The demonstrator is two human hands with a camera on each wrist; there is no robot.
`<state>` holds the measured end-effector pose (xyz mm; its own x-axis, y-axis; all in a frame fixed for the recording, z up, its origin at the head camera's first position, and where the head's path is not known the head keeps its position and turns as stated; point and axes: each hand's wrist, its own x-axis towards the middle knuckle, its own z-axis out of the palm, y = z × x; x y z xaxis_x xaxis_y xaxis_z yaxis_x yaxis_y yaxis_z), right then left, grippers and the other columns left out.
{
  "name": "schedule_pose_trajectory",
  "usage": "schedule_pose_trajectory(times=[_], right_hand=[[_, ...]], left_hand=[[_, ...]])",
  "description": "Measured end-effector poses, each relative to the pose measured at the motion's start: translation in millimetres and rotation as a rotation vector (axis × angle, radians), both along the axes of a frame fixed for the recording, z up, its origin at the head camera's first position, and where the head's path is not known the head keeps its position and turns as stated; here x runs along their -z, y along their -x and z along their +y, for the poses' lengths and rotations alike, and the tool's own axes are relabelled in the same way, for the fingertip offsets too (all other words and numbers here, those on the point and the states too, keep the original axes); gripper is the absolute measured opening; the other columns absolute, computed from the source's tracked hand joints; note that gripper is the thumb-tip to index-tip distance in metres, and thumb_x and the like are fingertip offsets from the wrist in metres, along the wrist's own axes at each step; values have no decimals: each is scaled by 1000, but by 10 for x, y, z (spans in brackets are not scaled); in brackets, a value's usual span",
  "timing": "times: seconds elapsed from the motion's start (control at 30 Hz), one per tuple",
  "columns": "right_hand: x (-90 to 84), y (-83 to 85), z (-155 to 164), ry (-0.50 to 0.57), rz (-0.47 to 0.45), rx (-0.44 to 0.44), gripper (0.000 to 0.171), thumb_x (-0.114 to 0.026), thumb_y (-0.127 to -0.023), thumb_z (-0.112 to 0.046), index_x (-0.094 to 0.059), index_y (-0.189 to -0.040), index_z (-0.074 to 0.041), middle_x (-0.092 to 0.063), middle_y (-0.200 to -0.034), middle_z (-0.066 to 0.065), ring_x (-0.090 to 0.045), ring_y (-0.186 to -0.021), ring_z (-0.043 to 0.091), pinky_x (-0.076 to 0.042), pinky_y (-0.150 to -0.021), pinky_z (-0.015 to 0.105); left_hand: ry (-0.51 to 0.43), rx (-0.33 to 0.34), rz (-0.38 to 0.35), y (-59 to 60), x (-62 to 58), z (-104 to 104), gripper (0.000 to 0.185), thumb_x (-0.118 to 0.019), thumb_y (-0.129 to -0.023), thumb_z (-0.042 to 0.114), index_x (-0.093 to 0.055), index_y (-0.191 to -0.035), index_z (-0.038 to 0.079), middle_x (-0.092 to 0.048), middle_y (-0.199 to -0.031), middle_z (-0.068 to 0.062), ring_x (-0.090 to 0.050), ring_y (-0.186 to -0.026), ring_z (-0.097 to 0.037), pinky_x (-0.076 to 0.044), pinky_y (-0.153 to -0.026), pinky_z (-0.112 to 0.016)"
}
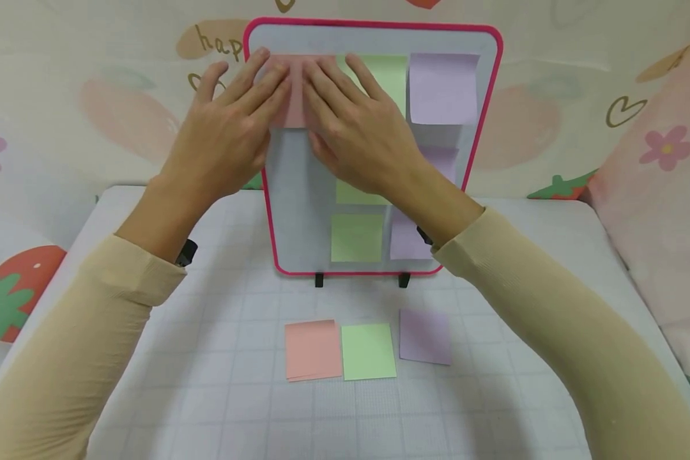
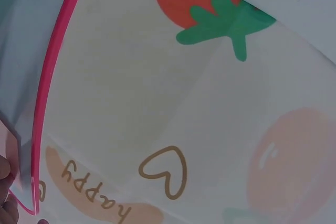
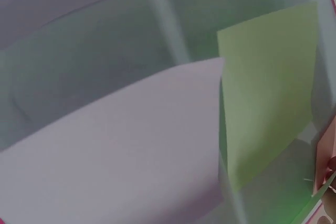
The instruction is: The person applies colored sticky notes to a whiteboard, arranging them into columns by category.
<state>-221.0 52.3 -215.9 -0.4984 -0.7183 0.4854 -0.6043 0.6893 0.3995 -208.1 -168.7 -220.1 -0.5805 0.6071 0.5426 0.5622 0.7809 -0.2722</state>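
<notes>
Pink note (image 1: 292,96) sits top-left on the board (image 1: 290,211), both hands (image 1: 230,137) (image 1: 353,137) pressing it with spread fingers; pink column below looks unfilled, pink stack (image 1: 313,350) remains on the bench (image 1: 207,383).

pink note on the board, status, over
Left hand and right hand flat, pressing pink note at board top left. Green note beside it. Nothing in the way.

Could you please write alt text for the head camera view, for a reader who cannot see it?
Both hands, left hand and right hand, press a pink sticky note flat onto a pink-framed whiteboard with green and purple notes; three pads lie on the table.
</notes>
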Motion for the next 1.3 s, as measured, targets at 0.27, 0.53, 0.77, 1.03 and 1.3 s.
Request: schedule_pose_trajectory(times=[0.27, 0.53, 0.77, 1.03, 1.3], right_hand=[[120, -51, 97, -18, -17, -30, 57, -46, -101, -29, -43, -146, 6, -40, -154, 19, -34, -145, 29, -6, -123, 40], [221, -79, 150, -34, 9, -67, 57, -50, -99, -28, -44, -145, 6, -42, -152, 19, -35, -144, 30, -5, -123, 39], [374, -230, 214, -65, 0, -167, 56, -53, -98, -25, -46, -144, 6, -45, -151, 18, -37, -143, 30, -6, -122, 38], [691, -578, 356, -51, -23, -351, 56, -63, -92, -24, -53, -139, 6, -49, -148, 18, -42, -140, 29, -21, -120, 43], [1115, -1019, 529, -130, -167, -420, 59, -61, -94, -32, -52, -141, 1, -47, -150, 16, -41, -141, 28, -25, -119, 43]], left_hand=[[31, 17, 4, -58, 119, -70, 55, -48, -96, 6, -42, -150, 2, -42, -154, -13, -27, -148, -25, -24, -115, -54], [8, 53, 8, -103, 201, -67, 54, -46, -94, 5, -45, -148, 2, -44, -153, -13, -30, -147, -26, -21, -117, -52], [-9, 88, -3, -269, 332, -143, 52, -47, -96, 11, -46, -147, 0, -44, -152, -13, -32, -146, -27, -25, -113, -58], [-7, 151, -70, -592, 616, -301, 51, -45, -96, 17, -50, -144, 0, -45, -151, -15, -36, -143, -30, -30, -108, -62], [14, 239, -162, -1027, 947, -418, 53, -27, -104, 27, -51, -143, 0, -48, -149, -15, -41, -140, -31, -34, -106, -61]])
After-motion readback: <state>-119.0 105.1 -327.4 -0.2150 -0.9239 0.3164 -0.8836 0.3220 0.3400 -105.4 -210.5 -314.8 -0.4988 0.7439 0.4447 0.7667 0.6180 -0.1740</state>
